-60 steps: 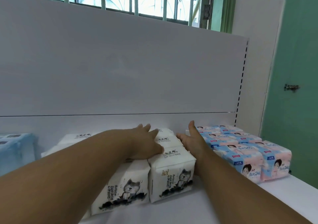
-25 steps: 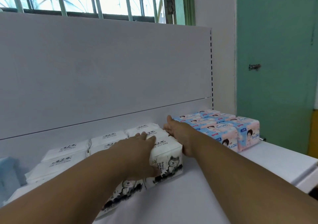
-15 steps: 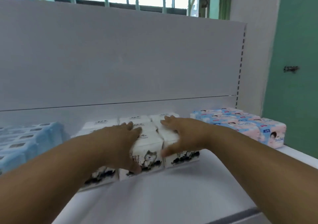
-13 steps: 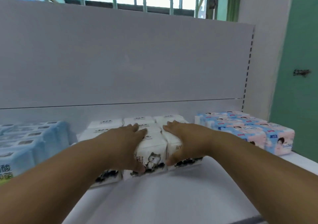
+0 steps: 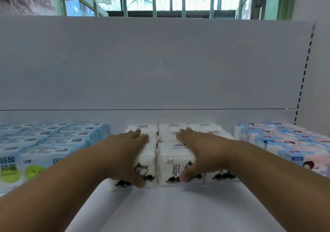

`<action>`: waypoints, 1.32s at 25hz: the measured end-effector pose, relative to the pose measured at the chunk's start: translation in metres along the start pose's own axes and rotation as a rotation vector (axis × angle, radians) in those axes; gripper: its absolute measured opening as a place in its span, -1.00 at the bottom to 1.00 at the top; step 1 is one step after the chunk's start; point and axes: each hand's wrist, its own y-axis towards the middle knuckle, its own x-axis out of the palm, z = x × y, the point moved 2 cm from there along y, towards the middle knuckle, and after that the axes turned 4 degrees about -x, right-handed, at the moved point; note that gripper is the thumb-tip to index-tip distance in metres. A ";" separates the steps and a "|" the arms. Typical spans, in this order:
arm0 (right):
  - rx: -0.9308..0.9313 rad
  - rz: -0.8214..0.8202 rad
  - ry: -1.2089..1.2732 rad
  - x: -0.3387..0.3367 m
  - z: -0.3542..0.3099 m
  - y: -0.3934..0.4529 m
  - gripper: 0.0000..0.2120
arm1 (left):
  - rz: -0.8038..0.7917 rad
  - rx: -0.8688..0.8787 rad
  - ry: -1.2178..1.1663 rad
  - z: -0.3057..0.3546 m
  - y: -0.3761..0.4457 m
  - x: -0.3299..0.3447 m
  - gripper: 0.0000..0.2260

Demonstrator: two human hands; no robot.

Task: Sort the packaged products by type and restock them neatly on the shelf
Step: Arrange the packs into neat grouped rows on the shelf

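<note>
A block of white tissue packs with a cat print point(image 5: 171, 162) stands in the middle of the white shelf point(image 5: 169, 210), several rows deep. My left hand point(image 5: 128, 149) lies flat over the front left pack, thumb down on its printed face. My right hand point(image 5: 200, 149) lies over the front middle and right packs, fingers stretched along the top and thumb pressed on the front. The front right pack is mostly hidden by my right wrist.
Light blue packs with green dots point(image 5: 44, 142) fill the shelf's left side. Pink and blue packs with a girl's picture point(image 5: 285, 142) sit at the right. A tall white back panel point(image 5: 160, 62) rises behind, with a barred window above it.
My right hand has left the block's right side and now lies on top of the front packs. My left hand has shifted left onto the front left pack. The front row looks more even.
</note>
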 end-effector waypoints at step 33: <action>0.141 -0.076 0.057 0.011 -0.017 0.119 -0.29 | -0.067 -0.559 -1.989 -0.045 0.074 0.047 -0.44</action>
